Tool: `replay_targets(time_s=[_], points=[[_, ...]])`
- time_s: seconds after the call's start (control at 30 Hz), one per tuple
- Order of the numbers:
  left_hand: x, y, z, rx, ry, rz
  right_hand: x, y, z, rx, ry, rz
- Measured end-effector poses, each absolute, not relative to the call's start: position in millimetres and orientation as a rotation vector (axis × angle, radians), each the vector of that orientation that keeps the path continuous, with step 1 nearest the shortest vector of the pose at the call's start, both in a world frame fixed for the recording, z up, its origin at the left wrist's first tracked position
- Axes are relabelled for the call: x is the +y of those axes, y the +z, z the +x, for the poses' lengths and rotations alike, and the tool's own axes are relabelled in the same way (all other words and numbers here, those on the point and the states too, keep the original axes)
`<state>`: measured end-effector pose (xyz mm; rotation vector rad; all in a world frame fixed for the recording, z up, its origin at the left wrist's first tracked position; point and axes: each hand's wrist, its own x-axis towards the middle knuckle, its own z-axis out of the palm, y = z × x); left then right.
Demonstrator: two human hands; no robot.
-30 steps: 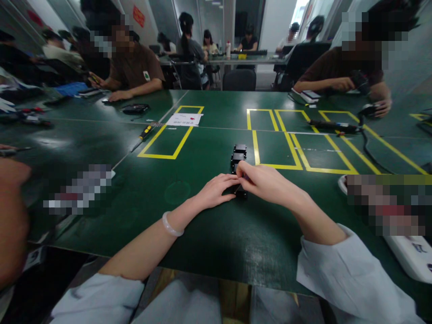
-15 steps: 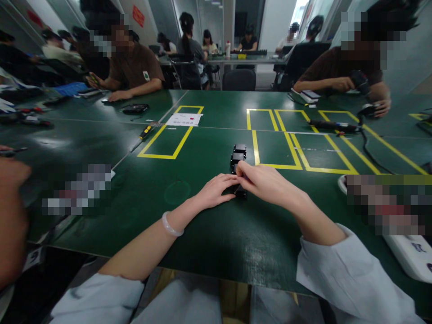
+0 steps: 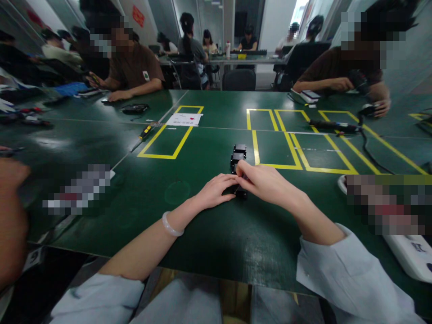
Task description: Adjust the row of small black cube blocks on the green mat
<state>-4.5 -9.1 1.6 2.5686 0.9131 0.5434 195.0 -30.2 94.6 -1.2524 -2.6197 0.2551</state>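
Note:
A row of small black box-shaped blocks (image 3: 238, 156), perhaps servo motors, runs away from me on the green table (image 3: 209, 238). My left hand (image 3: 216, 191) reaches in from the left, with its thumb and fingers against the near blocks. A white bracelet circles that wrist. Over the middle of the row, my right hand (image 3: 266, 182) is closed in a pinch, its fingertips meeting those of my left hand. What it pinches is hidden; a thin line shows below the fingers. The nearest block (image 3: 241, 194) peeks out beneath both hands.
Yellow tape rectangles (image 3: 156, 156) mark the table, with a white paper (image 3: 185, 119) on one. A yellow-black screwdriver (image 3: 146, 131) lies to the left. A white device (image 3: 410, 256) lies at right, a blurred strip (image 3: 81, 189) at left. Co-workers sit across and at my left.
My hands and the black blocks stay in nearly the same place. The co-worker's hand at the left edge has shifted slightly.

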Motion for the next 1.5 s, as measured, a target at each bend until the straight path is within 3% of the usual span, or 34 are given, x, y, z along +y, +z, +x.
replay_targets(time_s=[1.5], points=[[-8.5,1.7,-5.1,0.915,0.522,2.576,-29.4,94.8,195.4,-2.633,0.217,-1.273]])
